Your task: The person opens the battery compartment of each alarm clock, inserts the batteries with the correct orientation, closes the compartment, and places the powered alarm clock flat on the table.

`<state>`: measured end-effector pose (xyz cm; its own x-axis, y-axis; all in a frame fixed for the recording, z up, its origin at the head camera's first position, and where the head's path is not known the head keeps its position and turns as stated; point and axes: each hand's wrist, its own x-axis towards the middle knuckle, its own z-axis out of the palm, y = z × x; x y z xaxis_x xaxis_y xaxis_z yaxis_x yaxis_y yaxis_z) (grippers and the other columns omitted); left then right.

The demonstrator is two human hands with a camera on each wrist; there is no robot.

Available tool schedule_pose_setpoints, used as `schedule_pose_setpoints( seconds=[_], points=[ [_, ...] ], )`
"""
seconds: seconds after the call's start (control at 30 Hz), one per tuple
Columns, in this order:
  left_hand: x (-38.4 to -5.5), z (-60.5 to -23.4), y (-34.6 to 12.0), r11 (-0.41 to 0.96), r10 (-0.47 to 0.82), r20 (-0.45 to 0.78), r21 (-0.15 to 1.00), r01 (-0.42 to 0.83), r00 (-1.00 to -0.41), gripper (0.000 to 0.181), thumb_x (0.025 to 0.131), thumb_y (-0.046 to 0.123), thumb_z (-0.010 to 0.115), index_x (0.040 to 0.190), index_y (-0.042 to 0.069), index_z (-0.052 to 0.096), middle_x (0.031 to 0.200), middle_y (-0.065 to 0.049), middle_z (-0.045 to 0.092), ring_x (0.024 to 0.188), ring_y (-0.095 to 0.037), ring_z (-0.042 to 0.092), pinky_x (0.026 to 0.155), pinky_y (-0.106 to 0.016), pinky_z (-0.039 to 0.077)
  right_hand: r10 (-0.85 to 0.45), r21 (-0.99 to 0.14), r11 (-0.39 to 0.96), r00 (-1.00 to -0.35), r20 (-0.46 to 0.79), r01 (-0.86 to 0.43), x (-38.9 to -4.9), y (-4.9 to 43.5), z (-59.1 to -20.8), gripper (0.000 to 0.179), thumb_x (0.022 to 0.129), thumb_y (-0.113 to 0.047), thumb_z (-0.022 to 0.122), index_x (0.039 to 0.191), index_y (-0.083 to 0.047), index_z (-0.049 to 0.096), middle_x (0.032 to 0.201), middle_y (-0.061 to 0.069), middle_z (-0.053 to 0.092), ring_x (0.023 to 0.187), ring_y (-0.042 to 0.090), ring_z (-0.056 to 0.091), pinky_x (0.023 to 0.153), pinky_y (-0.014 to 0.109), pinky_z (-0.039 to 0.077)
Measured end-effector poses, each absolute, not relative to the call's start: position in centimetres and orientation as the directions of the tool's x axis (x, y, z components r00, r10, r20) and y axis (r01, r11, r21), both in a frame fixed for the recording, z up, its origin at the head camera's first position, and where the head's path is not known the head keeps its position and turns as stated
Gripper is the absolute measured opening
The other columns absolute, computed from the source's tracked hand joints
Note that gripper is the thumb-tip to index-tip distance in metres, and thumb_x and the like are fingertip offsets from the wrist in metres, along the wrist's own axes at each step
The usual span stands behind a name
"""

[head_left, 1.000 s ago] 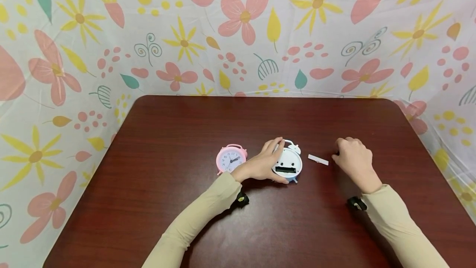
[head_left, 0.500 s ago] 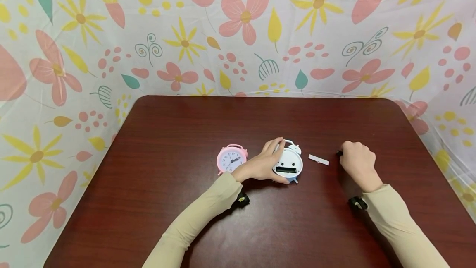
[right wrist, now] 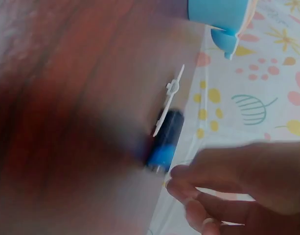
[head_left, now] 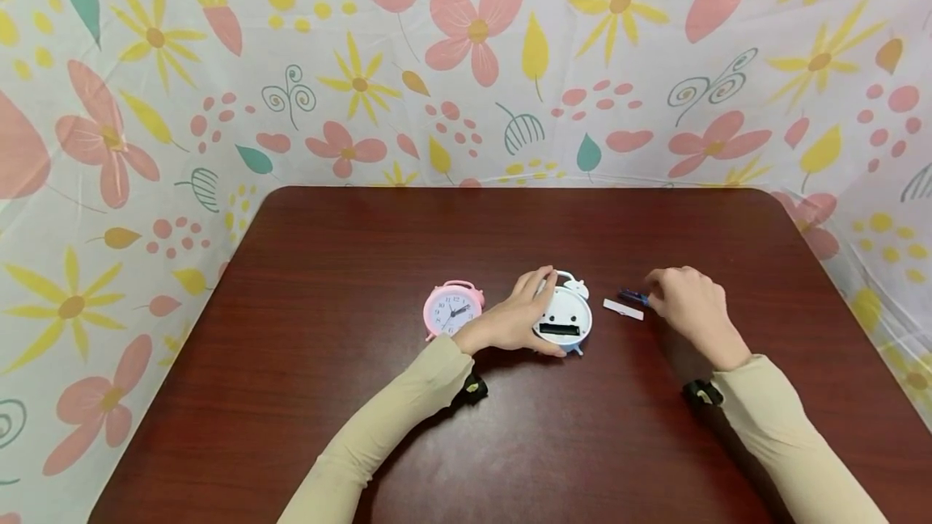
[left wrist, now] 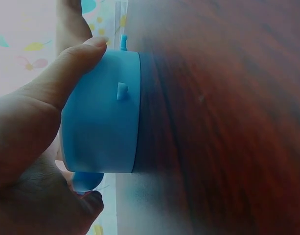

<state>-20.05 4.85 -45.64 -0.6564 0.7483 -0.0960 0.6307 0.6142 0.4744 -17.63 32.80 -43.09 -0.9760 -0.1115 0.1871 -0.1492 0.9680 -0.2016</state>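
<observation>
My left hand [head_left: 515, 315] grips a blue alarm clock [head_left: 569, 302] around its side. The clock lies face down, its white back up and the black battery slot [head_left: 559, 330] uncovered. In the left wrist view, the thumb lies along the clock's blue side wall [left wrist: 103, 117]. My right hand [head_left: 692, 310] is to the right, fingers loosely bent. Just off its fingertips lies a black and blue battery [right wrist: 167, 142], with a small gap showing in the right wrist view. Beside the battery is a narrow white battery cover [head_left: 623, 310].
A pink alarm clock [head_left: 453, 310] lies face up left of the blue one, partly behind my left wrist. The dark red-brown table [head_left: 349, 249] ends at a flower-patterned cloth [head_left: 408, 128] at the back.
The battery, almost wholly hidden by my right hand before, now shows to the left of its fingertips. My right hand's fingers have loosened. The left hand and the blue clock stay put.
</observation>
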Motion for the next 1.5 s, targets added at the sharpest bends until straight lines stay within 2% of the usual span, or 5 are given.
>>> schedule_pose_setpoints(
  seconds=[0.3, 0.53, 0.77, 1.3, 1.5],
  points=[
    [-20.0, -45.5, 4.7, 0.616, 0.746, -0.099, 0.480, 0.625, -0.658, 0.119, 0.077, 0.052, 0.076, 0.155, 0.002, 0.001, 0.162, -0.013, 0.000, 0.150, -0.026, 0.002, 0.118, -0.030, 0.023, -0.228, -0.235, 0.944, -0.973, 0.045, -0.232, -17.5, 31.8, -42.7, 0.020, 0.085, -0.018, 0.067, 0.100, -0.008, 0.074, 0.081, 0.009, 0.070, 0.066, 0.021, 0.058, 0.051, 0.042, 0.046],
    [-20.1, -45.5, 4.7, 0.620, 0.745, -0.101, 0.469, 0.629, -0.659, 0.118, 0.077, 0.053, 0.076, 0.155, 0.004, 0.001, 0.163, -0.012, 0.000, 0.150, -0.024, 0.001, 0.116, -0.030, 0.027, -0.319, -0.312, 0.909, -0.943, -0.097, -0.276, -16.9, 31.0, -42.1, 0.025, 0.078, -0.034, 0.078, 0.093, -0.014, 0.075, 0.077, -0.004, 0.069, 0.064, 0.007, 0.056, 0.053, 0.032, 0.043],
    [-20.0, -45.5, 4.7, 0.625, 0.740, -0.111, 0.478, 0.618, -0.663, 0.118, 0.078, 0.054, 0.074, 0.155, 0.006, 0.000, 0.163, -0.010, -0.002, 0.150, -0.022, -0.001, 0.114, -0.030, 0.031, -0.394, -0.404, 0.867, -0.898, -0.195, -0.292, -16.3, 30.4, -42.5, 0.013, 0.077, -0.023, 0.079, 0.084, -0.017, 0.069, 0.070, -0.009, 0.063, 0.062, 0.004, 0.054, 0.056, 0.029, 0.043],
    [-20.0, -45.6, 4.8, 0.632, 0.736, -0.091, 0.448, 0.633, -0.671, 0.118, 0.076, 0.055, 0.076, 0.155, 0.004, 0.004, 0.163, -0.011, 0.003, 0.150, -0.023, 0.002, 0.113, -0.031, 0.034, -0.381, -0.385, 0.853, -0.925, 0.003, -0.352, -16.5, 30.0, -42.3, 0.010, 0.086, -0.012, 0.064, 0.094, -0.008, 0.059, 0.073, -0.003, 0.052, 0.063, 0.010, 0.045, 0.056, 0.028, 0.037],
    [-20.0, -45.6, 4.8, 0.631, 0.734, -0.092, 0.456, 0.627, -0.672, 0.118, 0.076, 0.055, 0.075, 0.155, 0.005, 0.003, 0.163, -0.011, 0.002, 0.150, -0.022, 0.001, 0.112, -0.030, 0.034, -0.405, -0.387, 0.781, -0.870, 0.282, -0.489, -16.8, 29.1, -42.9, 0.012, 0.086, -0.002, 0.063, 0.095, -0.005, 0.056, 0.081, 0.000, 0.056, 0.069, 0.011, 0.050, 0.061, 0.027, 0.041]
  ],
)
